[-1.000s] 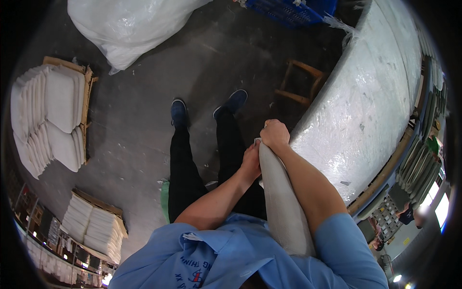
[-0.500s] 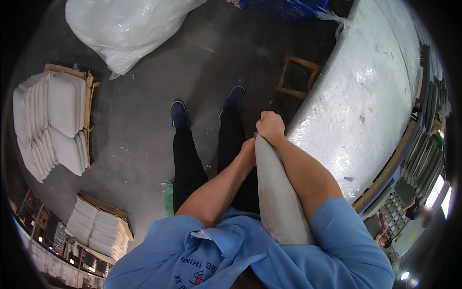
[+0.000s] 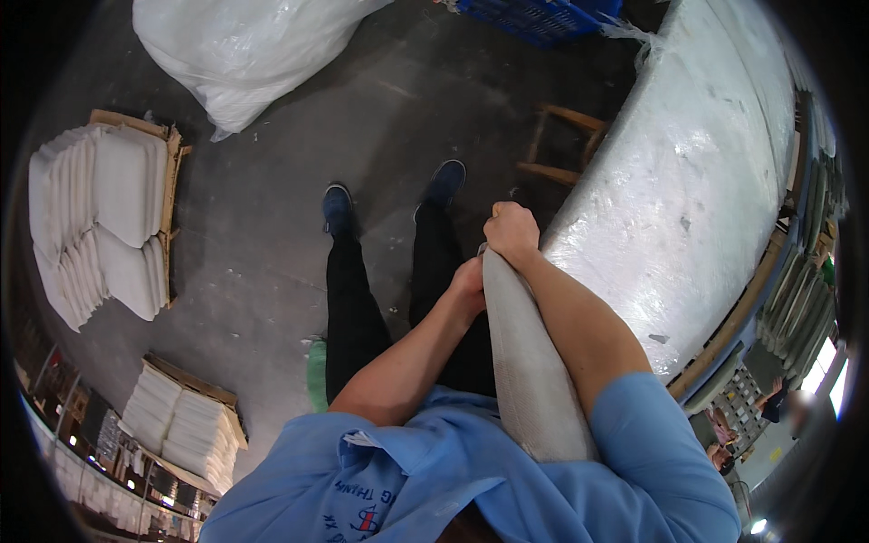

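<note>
A light grey, fabric-covered cushion (image 3: 528,380) stands edge-on against my body, between my two forearms. Its narrow far end is gripped by both hands. My right hand (image 3: 512,232) is closed in a fist over that end. Just below and to the left, my left hand (image 3: 470,279) is closed on the cushion's edge, its fingers partly hidden. Most of the cushion's broad side is turned out of sight.
On my right lies a large table-like surface (image 3: 688,199) wrapped in clear film. A wooden stool (image 3: 563,172) stands beside it. A blue crate (image 3: 543,20) and a big white plastic bag (image 3: 244,54) are ahead. Pallets of stacked white cushions (image 3: 131,185) stand left. People work at far right.
Both hands keep their grip on the cushion and have barely moved. The view has shifted slightly.
</note>
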`<state>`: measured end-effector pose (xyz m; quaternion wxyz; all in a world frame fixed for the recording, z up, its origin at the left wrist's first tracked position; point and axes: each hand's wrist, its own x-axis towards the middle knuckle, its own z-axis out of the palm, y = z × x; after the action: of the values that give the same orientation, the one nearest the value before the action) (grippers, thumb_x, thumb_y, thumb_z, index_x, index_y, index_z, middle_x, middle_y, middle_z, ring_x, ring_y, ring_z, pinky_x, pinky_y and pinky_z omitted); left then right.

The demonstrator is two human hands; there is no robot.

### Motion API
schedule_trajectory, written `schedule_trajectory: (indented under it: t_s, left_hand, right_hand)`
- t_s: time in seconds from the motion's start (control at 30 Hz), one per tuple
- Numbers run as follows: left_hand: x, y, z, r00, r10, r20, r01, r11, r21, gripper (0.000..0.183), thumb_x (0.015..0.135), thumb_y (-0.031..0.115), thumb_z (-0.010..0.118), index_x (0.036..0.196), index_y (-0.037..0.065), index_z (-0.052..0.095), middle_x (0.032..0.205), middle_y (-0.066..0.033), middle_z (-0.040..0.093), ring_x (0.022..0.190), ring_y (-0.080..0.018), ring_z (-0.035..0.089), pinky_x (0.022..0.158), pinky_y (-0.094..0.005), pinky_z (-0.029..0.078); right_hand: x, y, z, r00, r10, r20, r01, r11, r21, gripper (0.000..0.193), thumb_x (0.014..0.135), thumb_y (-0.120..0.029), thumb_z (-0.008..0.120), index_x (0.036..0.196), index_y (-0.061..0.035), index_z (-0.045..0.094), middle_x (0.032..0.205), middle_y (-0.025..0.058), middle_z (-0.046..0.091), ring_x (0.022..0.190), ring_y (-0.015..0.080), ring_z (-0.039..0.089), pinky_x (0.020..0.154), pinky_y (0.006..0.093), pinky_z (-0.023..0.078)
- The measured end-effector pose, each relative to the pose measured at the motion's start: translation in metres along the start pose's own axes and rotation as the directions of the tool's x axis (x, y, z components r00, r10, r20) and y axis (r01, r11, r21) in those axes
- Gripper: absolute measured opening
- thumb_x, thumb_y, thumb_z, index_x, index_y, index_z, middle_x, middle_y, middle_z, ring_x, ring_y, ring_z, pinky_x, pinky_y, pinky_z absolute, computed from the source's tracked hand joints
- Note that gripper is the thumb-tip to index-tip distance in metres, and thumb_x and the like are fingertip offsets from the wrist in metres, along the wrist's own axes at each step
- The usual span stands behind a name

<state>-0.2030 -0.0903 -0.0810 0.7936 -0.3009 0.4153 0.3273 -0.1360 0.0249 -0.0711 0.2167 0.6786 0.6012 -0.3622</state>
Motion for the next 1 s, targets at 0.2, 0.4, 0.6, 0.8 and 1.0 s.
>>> schedule_trajectory:
  t_s: [0.2, 0.4, 0.6, 0.8, 1.0]
  left_hand:
    - [0.003, 0.013, 0.001, 0.998, -0.057, 0.007, 0.057, 0.998, 0.003, 0.028, 0.104, 0.022, 0.053, 0.112, 0.000, 0.069, 0.104, -0.0142, 0.072, 0.091, -0.0290, 0.072, 0.085, -0.0471, 0.061]
    - [0.019, 0.004, 0.004, 0.975, -0.023, -0.220, 0.024, 1.000, 0.000, 0.030, 0.103, 0.023, 0.054, 0.114, -0.001, 0.068, 0.101, -0.0144, 0.071, 0.092, -0.0276, 0.071, 0.083, -0.0449, 0.059]
    - [-0.050, 0.037, 0.009, 0.773, 0.625, -0.107, -0.353, 0.564, 0.746, 0.032, 0.108, 0.027, 0.057, 0.124, 0.002, 0.069, 0.097, -0.0029, 0.070, 0.083, -0.0108, 0.061, 0.078, -0.0291, 0.051]
    - [-0.241, 0.036, 0.118, 0.366, 0.319, 0.874, -0.930, 0.094, 0.355, 0.043, 0.109, 0.024, 0.042, 0.099, -0.001, 0.076, 0.098, -0.0105, 0.076, 0.097, -0.0242, 0.072, 0.086, -0.0359, 0.053]
    - [-0.211, 0.009, 0.107, 0.284, 0.498, 0.819, -0.956, 0.082, 0.282, 0.051, 0.107, 0.022, 0.036, 0.081, -0.003, 0.071, 0.082, -0.0161, 0.074, 0.074, -0.0316, 0.071, 0.072, -0.0429, 0.055]
  right_hand:
    - [0.017, 0.007, 0.004, 0.995, -0.098, 0.000, 0.098, 0.995, 0.005, 0.023, 0.084, -0.017, 0.063, 0.098, -0.0056, 0.077, 0.105, 0.0239, 0.075, 0.105, 0.0440, 0.071, 0.095, 0.0516, 0.057]
    - [0.005, 0.007, 0.006, 0.997, -0.077, 0.003, 0.077, 0.996, -0.036, 0.023, 0.084, -0.016, 0.063, 0.099, -0.0057, 0.077, 0.107, 0.0233, 0.075, 0.106, 0.0431, 0.071, 0.097, 0.0509, 0.056]
    - [0.006, 0.004, -0.004, 0.999, -0.033, 0.036, 0.031, 0.998, 0.047, 0.020, 0.084, -0.014, 0.063, 0.096, -0.0053, 0.076, 0.106, 0.0249, 0.075, 0.105, 0.0441, 0.071, 0.094, 0.0508, 0.056]
    - [0.007, 0.007, 0.001, 0.998, -0.055, -0.010, 0.056, 0.993, 0.104, 0.012, 0.082, -0.012, 0.061, 0.084, -0.0037, 0.070, 0.095, 0.0258, 0.073, 0.097, 0.0454, 0.070, 0.088, 0.0523, 0.055]
    - [0.007, 0.009, 0.005, 0.991, -0.114, -0.077, 0.123, 0.984, 0.125, 0.013, 0.081, -0.013, 0.061, 0.083, -0.0035, 0.070, 0.094, 0.0266, 0.072, 0.097, 0.0467, 0.070, 0.088, 0.0531, 0.055]
